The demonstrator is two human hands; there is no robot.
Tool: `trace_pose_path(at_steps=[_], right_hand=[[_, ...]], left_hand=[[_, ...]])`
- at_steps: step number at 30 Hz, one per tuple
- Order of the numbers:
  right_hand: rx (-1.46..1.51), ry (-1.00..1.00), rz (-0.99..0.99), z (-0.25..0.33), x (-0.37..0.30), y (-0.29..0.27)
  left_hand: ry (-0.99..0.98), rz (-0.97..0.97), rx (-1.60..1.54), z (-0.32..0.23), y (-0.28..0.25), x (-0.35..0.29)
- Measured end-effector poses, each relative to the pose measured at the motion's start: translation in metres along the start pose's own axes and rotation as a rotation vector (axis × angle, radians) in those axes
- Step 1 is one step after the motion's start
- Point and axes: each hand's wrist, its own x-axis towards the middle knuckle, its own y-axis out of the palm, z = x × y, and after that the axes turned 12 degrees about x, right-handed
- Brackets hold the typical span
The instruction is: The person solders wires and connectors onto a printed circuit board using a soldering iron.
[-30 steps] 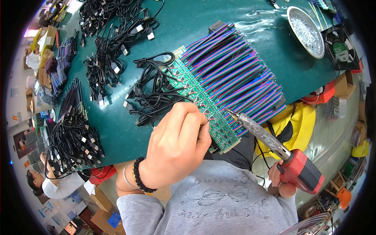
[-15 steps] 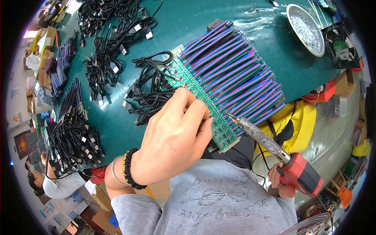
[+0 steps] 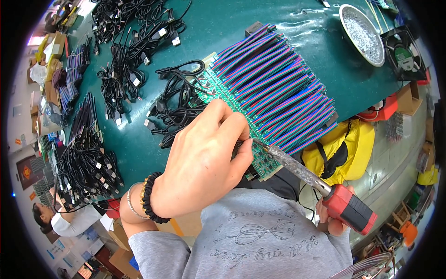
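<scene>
My left hand [image 3: 200, 158] is closed in a pinch above a green circuit board panel [image 3: 267, 165]. A dark bit shows between thumb and forefinger, but the fingers mostly hide it. In my right hand [image 3: 335, 227] is a red and black soldering iron [image 3: 299, 166], slanting up to the left. Its tip reaches the board just beside my left fingertips. Rows of thin ribbon wires [image 3: 278, 88], black, red, green and blue, extend from the panel's far right side. Black cables [image 3: 174, 118] lie along its left side, partly under my left hand.
Bundles of black USB cables [image 3: 123, 79] cover the left of the green table [image 3: 213, 23], with another pile [image 3: 88, 158] nearer. At the far right stand a metal bowl [image 3: 362, 35] of silvery bits and a black fan [image 3: 403, 53]. A yellow bag [image 3: 348, 151] is below the table edge. Another person [image 3: 74, 221] sits left.
The soldering iron has moved left and slightly down, bringing its tip from over the wires to beside my left fingertips. My left hand has shifted only slightly.
</scene>
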Motion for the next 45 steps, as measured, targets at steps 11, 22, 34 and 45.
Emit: trace_pose_path(at_steps=[11, 22, 34, 45], right_hand=[[-0.01, -0.227, 0.282, -0.006, 0.012, -0.02], [0.181, -0.127, 0.272, -0.024, 0.039, -0.002], [0.149, -0.17, -0.021, -0.014, 0.053, 0.025], [0.051, -0.096, -0.046, -0.011, 0.055, 0.038]], left_hand=[[0.014, 0.02, 0.013, -0.001, -0.001, 0.001], [0.023, 0.03, 0.012, 0.001, -0.005, 0.002], [-0.038, -0.575, 0.561, 0.058, -0.05, 0.006], [-0.613, -0.376, 0.347, 0.204, -0.093, 0.045]])
